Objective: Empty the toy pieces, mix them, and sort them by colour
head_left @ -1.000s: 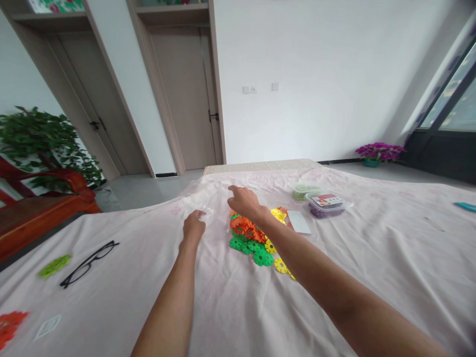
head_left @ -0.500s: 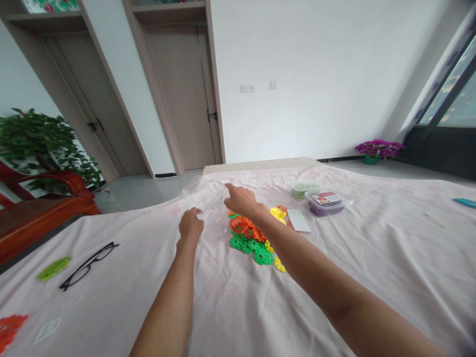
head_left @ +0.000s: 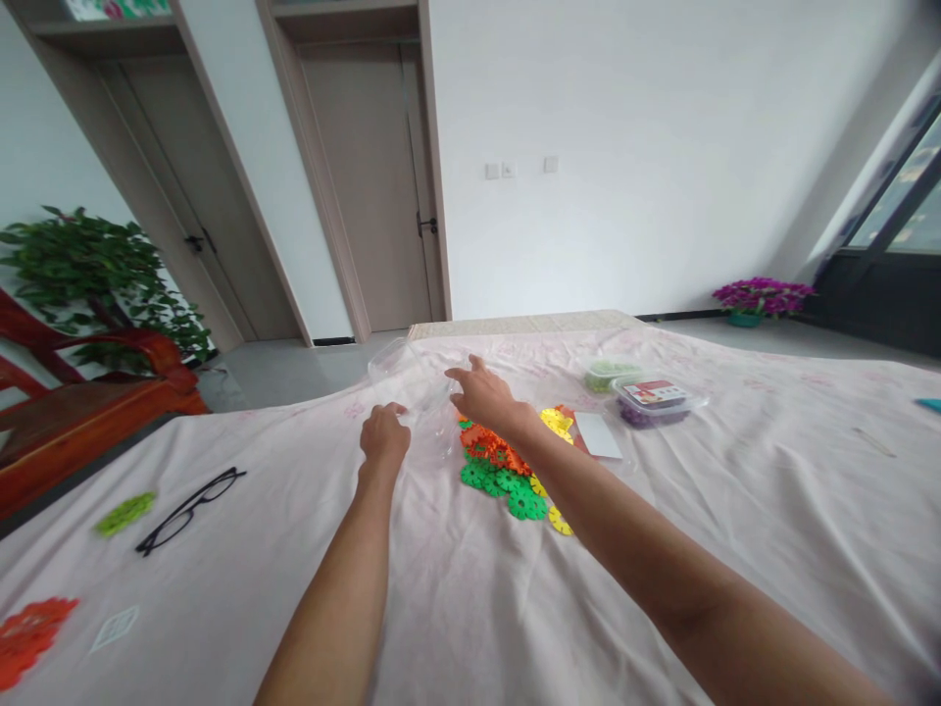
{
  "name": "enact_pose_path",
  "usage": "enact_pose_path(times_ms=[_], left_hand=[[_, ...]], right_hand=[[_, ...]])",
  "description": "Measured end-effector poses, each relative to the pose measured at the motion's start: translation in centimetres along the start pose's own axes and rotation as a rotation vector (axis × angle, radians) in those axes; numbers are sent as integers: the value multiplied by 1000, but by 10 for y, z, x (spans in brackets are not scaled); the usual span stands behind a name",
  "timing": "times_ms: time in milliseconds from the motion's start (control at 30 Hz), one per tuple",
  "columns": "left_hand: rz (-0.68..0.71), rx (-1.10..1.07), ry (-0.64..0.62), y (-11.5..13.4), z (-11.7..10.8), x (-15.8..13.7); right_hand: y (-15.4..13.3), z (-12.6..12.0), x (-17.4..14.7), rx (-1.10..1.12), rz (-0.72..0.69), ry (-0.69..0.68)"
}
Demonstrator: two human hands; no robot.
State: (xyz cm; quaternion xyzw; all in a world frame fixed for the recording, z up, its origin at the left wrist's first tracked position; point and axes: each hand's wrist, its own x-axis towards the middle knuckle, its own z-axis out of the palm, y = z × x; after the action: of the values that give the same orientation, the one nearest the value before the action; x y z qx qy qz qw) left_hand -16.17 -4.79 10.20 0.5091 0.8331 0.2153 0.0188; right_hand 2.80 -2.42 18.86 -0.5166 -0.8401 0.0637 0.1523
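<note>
A clear plastic container (head_left: 432, 422), hard to make out against the pale cloth, lies between my hands. My left hand (head_left: 384, 436) is closed at its left side, fingers curled and thumb pointing right. Over its right side, my right hand (head_left: 486, 397) has its fingers apart and seems to hold nothing. Just under my right wrist is a pile of flower-shaped plastic discs: orange discs (head_left: 491, 446), green discs (head_left: 525, 502) and yellow discs (head_left: 557, 424). My right forearm hides part of the pile.
Right of the pile lie a white card (head_left: 597, 434), a lidded box of purple pieces (head_left: 654, 400) and a box of green pieces (head_left: 612, 373). Black glasses (head_left: 192, 507), a light green piece (head_left: 126, 513) and an orange piece (head_left: 33, 637) rest on the cloth (head_left: 456, 608) at left.
My right hand's fingers have spread apart and shifted slightly at the clear container. My left hand stays at its left side. The whole view has turned a little left.
</note>
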Motion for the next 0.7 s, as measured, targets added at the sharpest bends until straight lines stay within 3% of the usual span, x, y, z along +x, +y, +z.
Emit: enact_pose_path(times_ms=[200, 367, 700], left_hand=[[17, 26, -8, 2, -2, -1], [23, 35, -29, 3, -4, 0], [29, 42, -51, 0, -1, 3]], right_hand=[[1, 8, 4, 34, -148, 96], [-5, 4, 7, -74, -327, 113], [-9, 0, 0, -179, -243, 81]])
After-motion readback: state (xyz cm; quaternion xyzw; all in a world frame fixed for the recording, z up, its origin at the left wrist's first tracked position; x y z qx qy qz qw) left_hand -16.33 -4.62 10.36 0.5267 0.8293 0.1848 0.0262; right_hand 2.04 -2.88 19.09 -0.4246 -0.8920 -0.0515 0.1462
